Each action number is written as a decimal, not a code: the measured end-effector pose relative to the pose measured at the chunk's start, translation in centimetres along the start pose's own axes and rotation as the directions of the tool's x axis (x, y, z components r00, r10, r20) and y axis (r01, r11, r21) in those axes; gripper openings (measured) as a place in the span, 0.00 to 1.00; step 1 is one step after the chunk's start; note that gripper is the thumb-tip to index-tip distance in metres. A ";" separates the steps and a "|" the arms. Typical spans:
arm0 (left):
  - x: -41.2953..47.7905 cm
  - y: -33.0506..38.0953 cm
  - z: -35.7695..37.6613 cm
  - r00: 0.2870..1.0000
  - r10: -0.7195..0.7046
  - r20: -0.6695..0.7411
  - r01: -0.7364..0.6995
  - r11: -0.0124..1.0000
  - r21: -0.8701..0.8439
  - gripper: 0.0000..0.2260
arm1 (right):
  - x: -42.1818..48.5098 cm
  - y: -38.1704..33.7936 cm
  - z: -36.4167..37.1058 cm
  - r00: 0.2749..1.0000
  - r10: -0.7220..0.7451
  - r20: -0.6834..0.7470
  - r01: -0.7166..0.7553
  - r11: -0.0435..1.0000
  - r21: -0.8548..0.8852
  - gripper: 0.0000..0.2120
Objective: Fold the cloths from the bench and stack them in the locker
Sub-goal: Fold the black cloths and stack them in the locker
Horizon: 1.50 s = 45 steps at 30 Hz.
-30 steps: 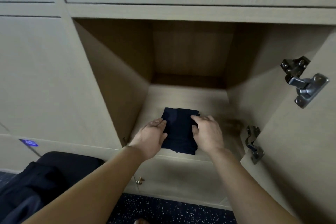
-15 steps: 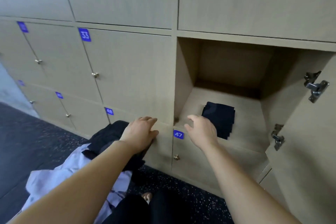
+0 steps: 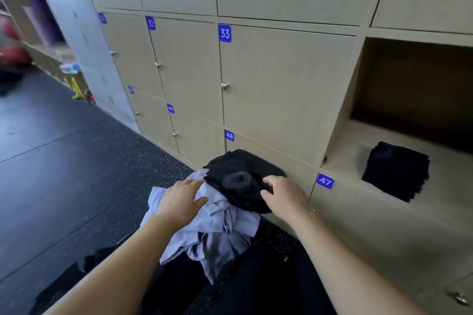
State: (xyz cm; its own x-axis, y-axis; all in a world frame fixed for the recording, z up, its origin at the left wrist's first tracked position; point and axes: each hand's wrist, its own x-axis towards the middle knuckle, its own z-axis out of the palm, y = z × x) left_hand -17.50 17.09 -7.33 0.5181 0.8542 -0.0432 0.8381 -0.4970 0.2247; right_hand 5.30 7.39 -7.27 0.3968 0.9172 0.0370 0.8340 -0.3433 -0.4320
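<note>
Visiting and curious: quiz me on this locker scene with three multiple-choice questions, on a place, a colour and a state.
1. Where does the folded dark cloth lie?
A) on the floor
B) in the open locker
C) on a chair

2. What colour is the crumpled cloth under the left hand?
A) red
B) green
C) pale lilac

3. How is locker door 33?
A) shut
B) wide open
C) taken off

Answers:
1 B: it sits on the locker's floor.
2 C: the fabric is pale lilac.
3 A: it lies flush with its neighbours.
</note>
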 end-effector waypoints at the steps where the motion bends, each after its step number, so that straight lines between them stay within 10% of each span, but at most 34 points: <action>1: 0.2 -0.6 0.6 1.000 -0.007 0.014 0.008 1.000 -0.003 0.23 | 0.3 0.0 0.7 1.000 0.012 0.021 -0.012 1.000 -0.002 0.19; 27: 12.6 -1.4 12.2 0.997 -0.035 -0.068 0.025 0.990 -0.138 0.11 | 14.8 1.2 11.4 0.932 0.297 0.207 -0.352 0.880 0.320 0.11; 35: 11.6 -0.2 10.0 0.989 -0.146 0.005 0.143 0.962 -0.235 0.12 | 13.8 -0.4 7.8 0.969 0.182 0.167 -0.244 0.610 0.754 0.06; 39: 10.4 2.3 5.4 0.935 -0.304 0.185 0.323 0.507 -0.799 0.21 | 12.4 -2.0 3.8 0.978 0.145 0.148 -0.195 0.403 0.894 0.02; 45: 8.5 5.8 -1.3 0.938 -0.233 0.256 0.275 0.050 -0.960 0.17 | 9.6 -3.8 -3.3 0.990 0.084 0.115 -0.131 0.216 0.968 0.05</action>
State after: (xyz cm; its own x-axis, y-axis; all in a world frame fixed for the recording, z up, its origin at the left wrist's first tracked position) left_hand -8.42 21.67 -5.16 0.3347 0.8780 -0.3421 0.0205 0.3562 0.9342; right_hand 7.17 16.81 -2.25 0.4187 0.9022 -0.1034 -0.2426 0.0014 -0.9701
